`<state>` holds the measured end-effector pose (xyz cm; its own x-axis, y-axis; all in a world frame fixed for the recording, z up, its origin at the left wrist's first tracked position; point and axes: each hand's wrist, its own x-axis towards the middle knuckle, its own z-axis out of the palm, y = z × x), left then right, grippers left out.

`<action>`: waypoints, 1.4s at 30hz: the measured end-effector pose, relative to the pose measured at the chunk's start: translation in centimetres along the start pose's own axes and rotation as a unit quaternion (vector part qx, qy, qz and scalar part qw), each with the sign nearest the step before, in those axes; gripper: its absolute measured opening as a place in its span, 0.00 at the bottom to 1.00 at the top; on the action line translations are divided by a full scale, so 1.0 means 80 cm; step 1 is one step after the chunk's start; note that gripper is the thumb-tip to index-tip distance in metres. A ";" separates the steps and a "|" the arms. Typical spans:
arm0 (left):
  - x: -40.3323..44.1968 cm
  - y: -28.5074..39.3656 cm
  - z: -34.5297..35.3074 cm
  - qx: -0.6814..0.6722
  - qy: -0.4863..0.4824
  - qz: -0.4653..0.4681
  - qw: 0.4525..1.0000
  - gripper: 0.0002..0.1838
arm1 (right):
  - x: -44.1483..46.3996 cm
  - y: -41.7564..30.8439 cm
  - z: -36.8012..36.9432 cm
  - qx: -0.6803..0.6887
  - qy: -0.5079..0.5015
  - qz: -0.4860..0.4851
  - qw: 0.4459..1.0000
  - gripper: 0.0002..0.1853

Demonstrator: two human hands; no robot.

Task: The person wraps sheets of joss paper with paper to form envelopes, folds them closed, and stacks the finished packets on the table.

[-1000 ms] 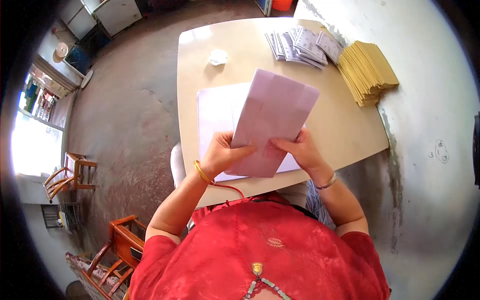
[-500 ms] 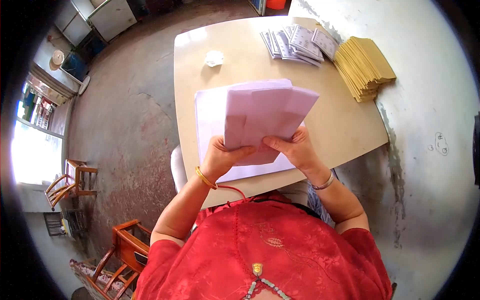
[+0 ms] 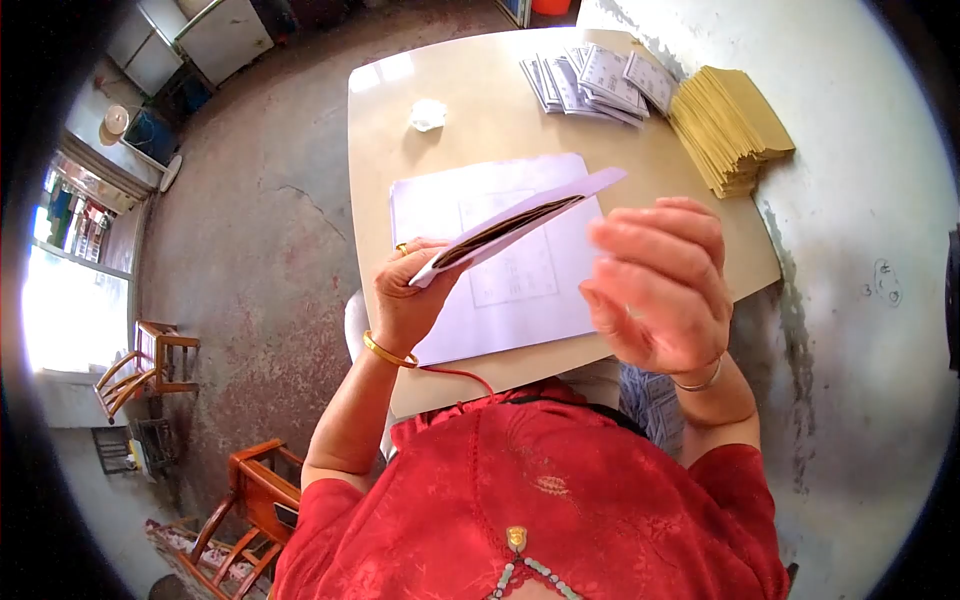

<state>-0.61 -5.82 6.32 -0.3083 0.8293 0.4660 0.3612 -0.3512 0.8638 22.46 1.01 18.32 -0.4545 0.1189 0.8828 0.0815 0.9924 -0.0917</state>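
My left hand (image 3: 405,295) grips the lower left end of a folded pale paper packet (image 3: 590,185), which is tilted nearly edge-on. Brown layers (image 3: 510,228) show between its white sides; I cannot tell exactly what they are. To the right of the packet, my right hand (image 3: 665,285) is raised with its fingers apart, slightly blurred and holding nothing. Beneath both hands lies a stack of pale printed sheets (image 3: 515,290) on the table (image 3: 450,380). A printed frame with faint lines is visible on the top sheet.
Folded printed packets (image 3: 585,85) lie in a loose heap at the table's far side. A thick stack of yellow-brown envelopes (image 3: 730,130) leans by the wall (image 3: 860,220). A small white object (image 3: 428,115) sits at far left. Wooden chairs (image 3: 265,490) stand on the floor to the left.
My right hand has let go of the packet and moved right. My left hand has turned the packet edge-on, exposing its brown layers and the printed sheet below.
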 end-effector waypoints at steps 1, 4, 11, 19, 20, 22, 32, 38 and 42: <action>0.001 0.000 -0.002 0.016 -0.009 0.007 1.000 0.11 | 0.002 -0.002 -0.001 -0.031 -0.021 -0.029 0.999 0.15; 0.001 0.002 -0.009 0.077 -0.032 0.023 0.996 0.16 | 0.008 -0.002 0.008 -0.061 -0.019 -0.036 0.997 0.14; 0.006 0.000 -0.017 0.115 -0.041 0.109 0.986 0.13 | 0.012 -0.015 -0.001 -0.049 -0.115 -0.004 0.992 0.20; 0.012 -0.001 -0.016 0.080 -0.059 0.160 0.982 0.12 | 0.024 -0.023 0.004 -0.044 -0.156 -0.009 0.987 0.20; 0.012 -0.001 -0.016 0.081 -0.057 0.164 0.981 0.12 | 0.026 -0.026 0.006 -0.041 -0.158 -0.010 0.987 0.20; 0.013 -0.002 -0.017 0.057 -0.064 0.153 0.984 0.12 | 0.030 -0.031 0.010 -0.038 -0.158 -0.014 0.987 0.18; 0.009 0.003 -0.015 0.002 -0.053 0.127 0.990 0.12 | 0.027 -0.043 0.014 -0.070 -0.156 -0.043 0.984 0.14; 0.002 -0.006 -0.016 -0.061 -0.058 0.066 0.994 0.11 | 0.020 -0.047 0.022 -0.086 -0.153 -0.047 0.983 0.14; -0.009 -0.018 -0.017 -0.120 -0.047 -0.003 0.992 0.12 | 0.020 -0.049 0.021 -0.074 -0.165 -0.051 0.982 0.13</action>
<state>-2.09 -6.47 4.99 -0.2222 0.8649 0.4501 0.1364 -0.4295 0.8927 19.91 -2.63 19.29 -0.7278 0.0465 0.6842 0.1380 0.9872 0.0797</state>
